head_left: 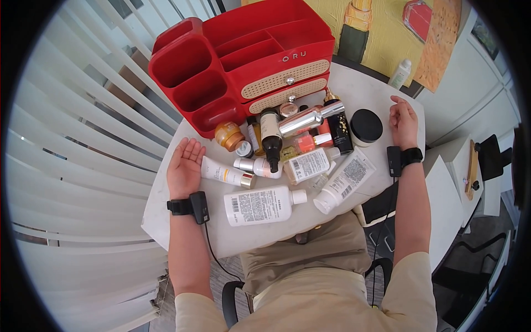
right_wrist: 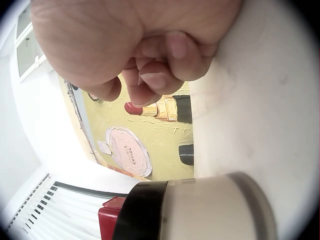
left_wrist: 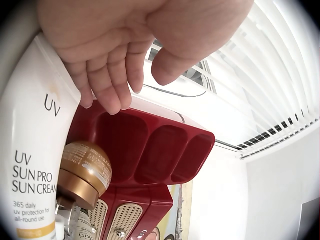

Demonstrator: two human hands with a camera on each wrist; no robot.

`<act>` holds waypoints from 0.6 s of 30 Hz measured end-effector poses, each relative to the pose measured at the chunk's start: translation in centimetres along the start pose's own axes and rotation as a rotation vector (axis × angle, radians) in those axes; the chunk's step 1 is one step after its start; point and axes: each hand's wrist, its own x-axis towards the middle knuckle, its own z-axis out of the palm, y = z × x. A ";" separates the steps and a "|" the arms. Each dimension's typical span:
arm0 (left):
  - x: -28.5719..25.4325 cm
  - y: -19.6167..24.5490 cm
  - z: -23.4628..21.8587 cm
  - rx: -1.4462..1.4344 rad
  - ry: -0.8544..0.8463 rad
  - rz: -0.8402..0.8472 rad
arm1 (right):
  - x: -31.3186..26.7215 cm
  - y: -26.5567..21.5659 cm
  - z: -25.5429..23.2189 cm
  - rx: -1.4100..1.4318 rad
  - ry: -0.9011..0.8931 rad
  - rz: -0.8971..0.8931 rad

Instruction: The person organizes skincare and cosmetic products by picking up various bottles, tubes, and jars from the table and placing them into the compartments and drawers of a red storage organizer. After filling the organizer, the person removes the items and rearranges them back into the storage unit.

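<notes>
My left hand (head_left: 186, 166) lies palm up at the left side of the table, its fingers relaxed and holding nothing. Right beside it is a white sun cream tube (head_left: 222, 173), which stands large in the left wrist view, lettered UV SUN PRO. At the right side rests my right hand (head_left: 404, 120), with fingers loosely curled around nothing. The nearest thing to it is a jar with a black lid (head_left: 366, 126). Between the hands are a large white bottle (head_left: 258, 206), a white tube (head_left: 348, 178), a silver bottle (head_left: 301, 122) and a dark dropper bottle (head_left: 270, 133).
A red organizer (head_left: 235, 83) with open compartments and two drawers stands at the back. An amber jar (head_left: 228, 135) sits by its front corner. Behind the table are a lipstick painting (head_left: 381, 33) and a small white bottle (head_left: 400, 73). Blinds (head_left: 83, 166) hang at the left.
</notes>
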 end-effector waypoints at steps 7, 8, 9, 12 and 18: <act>-0.2 0.1 0.3 0.001 0.021 -0.002 | 0.2 0.2 -0.3 -0.017 -0.002 -0.022; -0.4 0.3 0.6 0.007 0.015 0.004 | 0.0 -0.1 -0.1 -0.016 0.007 -0.006; -0.8 0.8 1.0 0.020 0.019 0.015 | 0.0 0.0 0.0 -0.001 -0.001 -0.002; -2.3 2.8 2.7 0.089 -0.110 0.234 | 0.5 0.6 -0.5 0.000 0.012 -0.019; -3.7 1.7 4.4 0.518 -0.202 0.310 | 1.2 2.0 -1.7 -0.058 -0.009 -0.070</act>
